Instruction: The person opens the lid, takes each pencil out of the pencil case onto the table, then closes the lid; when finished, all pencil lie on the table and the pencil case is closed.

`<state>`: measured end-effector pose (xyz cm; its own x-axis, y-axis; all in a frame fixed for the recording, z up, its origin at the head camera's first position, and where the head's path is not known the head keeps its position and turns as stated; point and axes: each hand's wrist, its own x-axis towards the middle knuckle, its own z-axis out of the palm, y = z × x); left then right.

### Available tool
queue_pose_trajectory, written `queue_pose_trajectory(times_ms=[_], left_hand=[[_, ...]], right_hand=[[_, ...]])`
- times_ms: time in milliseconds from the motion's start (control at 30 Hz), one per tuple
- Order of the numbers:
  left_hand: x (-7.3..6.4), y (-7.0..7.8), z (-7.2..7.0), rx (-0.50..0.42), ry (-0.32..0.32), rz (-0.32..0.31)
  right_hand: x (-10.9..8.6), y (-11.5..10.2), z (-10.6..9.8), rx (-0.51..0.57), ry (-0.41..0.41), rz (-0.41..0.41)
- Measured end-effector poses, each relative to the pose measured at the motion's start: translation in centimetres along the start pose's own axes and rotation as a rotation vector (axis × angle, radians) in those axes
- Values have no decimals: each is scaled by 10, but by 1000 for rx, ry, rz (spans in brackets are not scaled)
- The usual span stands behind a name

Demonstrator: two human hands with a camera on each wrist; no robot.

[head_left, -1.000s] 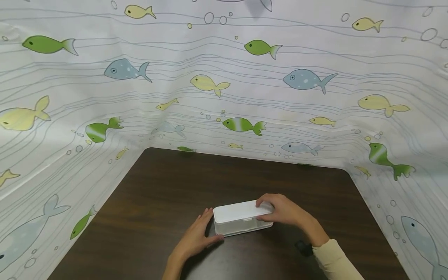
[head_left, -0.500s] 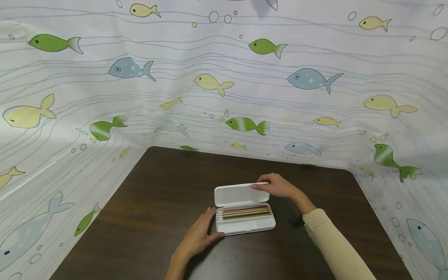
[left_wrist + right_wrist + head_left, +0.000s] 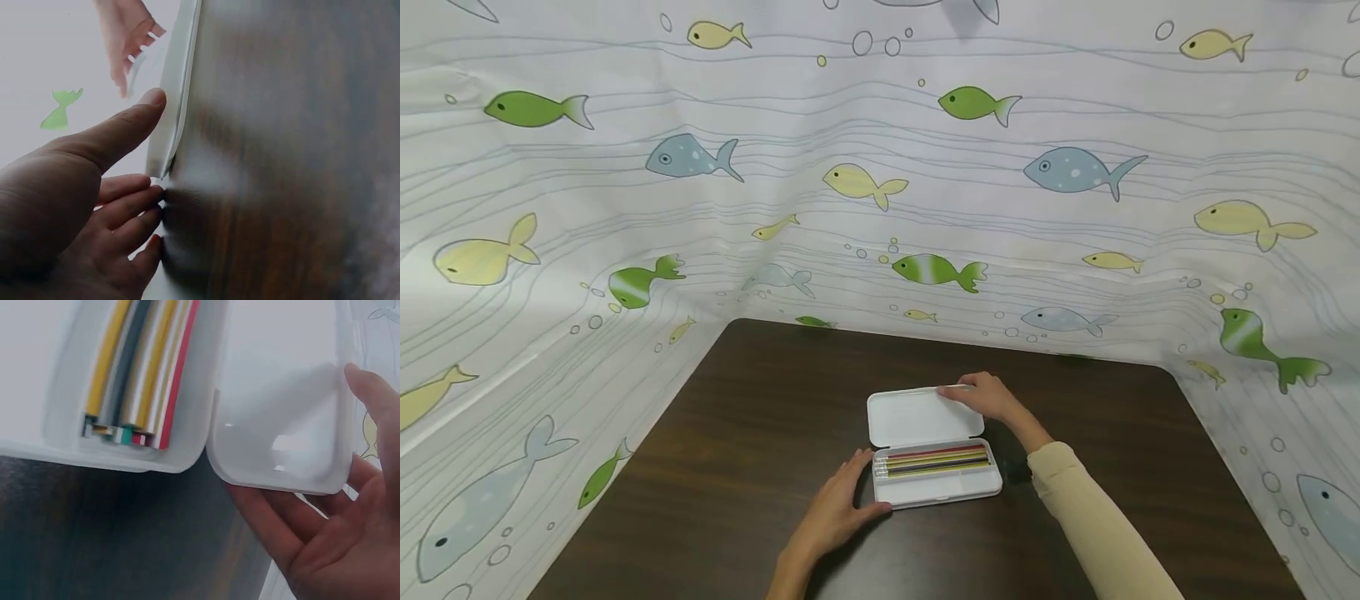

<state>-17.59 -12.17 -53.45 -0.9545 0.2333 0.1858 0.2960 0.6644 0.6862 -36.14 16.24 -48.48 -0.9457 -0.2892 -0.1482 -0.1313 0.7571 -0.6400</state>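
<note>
A white plastic pencil case (image 3: pixel 936 490) lies opened on the dark table, with several pencils (image 3: pixel 934 459) in its rear compartment. In the right wrist view, yellow, dark and red pencils (image 3: pixel 134 375) lie side by side. My right hand (image 3: pixel 988 397) holds the raised lid (image 3: pixel 917 418) by its far right corner, thumb over the inner edge and fingers behind. My left hand (image 3: pixel 835 515) rests against the case's left end. The left wrist view shows its thumb pressed on the case's front wall (image 3: pixel 164 131) and the fingers extended near the corner.
The dark wood table (image 3: pixel 760 417) stretches around the case. A white sheet printed with fish (image 3: pixel 865 225) hangs behind and along both sides of the table.
The lid has swung up and back from nearly closed, uncovering the pencils. My right hand moved away from me with it, while my left hand stayed at the case's left end.
</note>
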Motion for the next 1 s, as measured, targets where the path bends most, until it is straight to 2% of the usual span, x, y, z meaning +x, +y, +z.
queue_pose_trajectory(times_ms=[67, 133, 267, 367, 433, 500, 600, 667, 833, 1000], left_hand=[[0, -1, 1, -47, 13, -3], [2, -3, 0, -89, 30, -2], [6, -3, -5, -142, 44, 3], [8, -4, -8, -151, 28, -8], [8, -4, -9, -145, 22, -13], [8, -4, -9, -143, 21, -18], [7, -5, -8, -139, 30, -25], [5, -5, -6, -142, 34, -35], [1, -7, -1, -145, 35, -51], [0, -6, 1, -164, 41, -45]], right_hand=[[-7, -1, -3, 1, 34, -59], [-17, -5, -9, 19, 84, -154], [-46, -17, -23, 113, 262, -375], [-74, -23, -26, 152, 359, -487], [-89, -22, -22, 138, 345, -539], [-98, -17, -13, 92, 280, -572], [-100, -4, 4, 11, 171, -599], [-97, 5, 14, -46, 128, -594], [-94, 18, 26, -195, 87, -568], [-95, 16, 22, -328, 78, -558]])
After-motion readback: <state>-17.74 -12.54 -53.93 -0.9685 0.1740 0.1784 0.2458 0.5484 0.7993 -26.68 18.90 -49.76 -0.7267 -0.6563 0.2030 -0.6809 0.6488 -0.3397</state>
